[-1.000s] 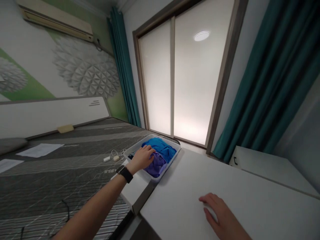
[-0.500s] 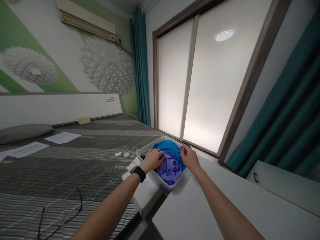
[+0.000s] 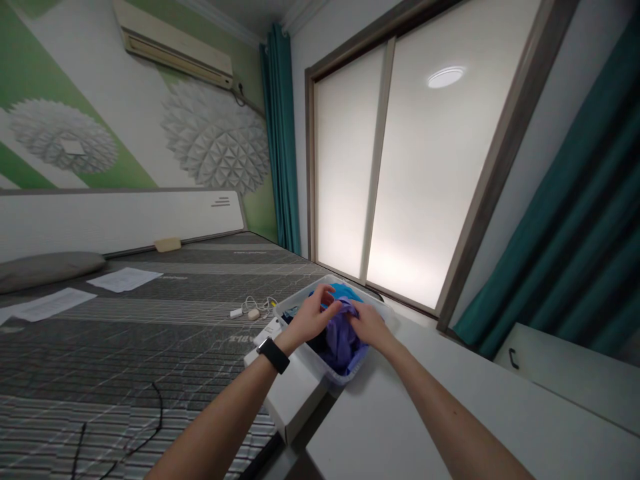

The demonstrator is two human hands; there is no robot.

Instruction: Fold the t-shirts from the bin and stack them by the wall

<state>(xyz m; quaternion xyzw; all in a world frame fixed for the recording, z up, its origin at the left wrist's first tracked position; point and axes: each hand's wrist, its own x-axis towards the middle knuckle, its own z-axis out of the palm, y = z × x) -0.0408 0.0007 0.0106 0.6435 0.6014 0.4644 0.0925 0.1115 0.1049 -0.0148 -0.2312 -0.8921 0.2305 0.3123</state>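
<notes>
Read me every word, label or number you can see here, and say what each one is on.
"ABLE", seemingly, printed upside down on the grey mattress.
Fainter print further along the mattress: too small to read.
Sheets of paper: any print too blurred to read.
Wristwatch: dark face, nothing readable.

One left hand point(image 3: 311, 320), one right hand point(image 3: 367, 327), one white plastic basket point(image 3: 320, 365), one blue cloth point(image 3: 345, 291), one purple cloth point(image 3: 340, 340), two paper sheets point(image 3: 125, 279), one pillow point(image 3: 45, 271).

Bare left forearm point(image 3: 220, 417), bare right forearm point(image 3: 440, 417); black rectangular smartwatch point(image 3: 273, 355) on black strap around left wrist; bare left hand point(image 3: 313, 319), bare right hand point(image 3: 367, 327).
</notes>
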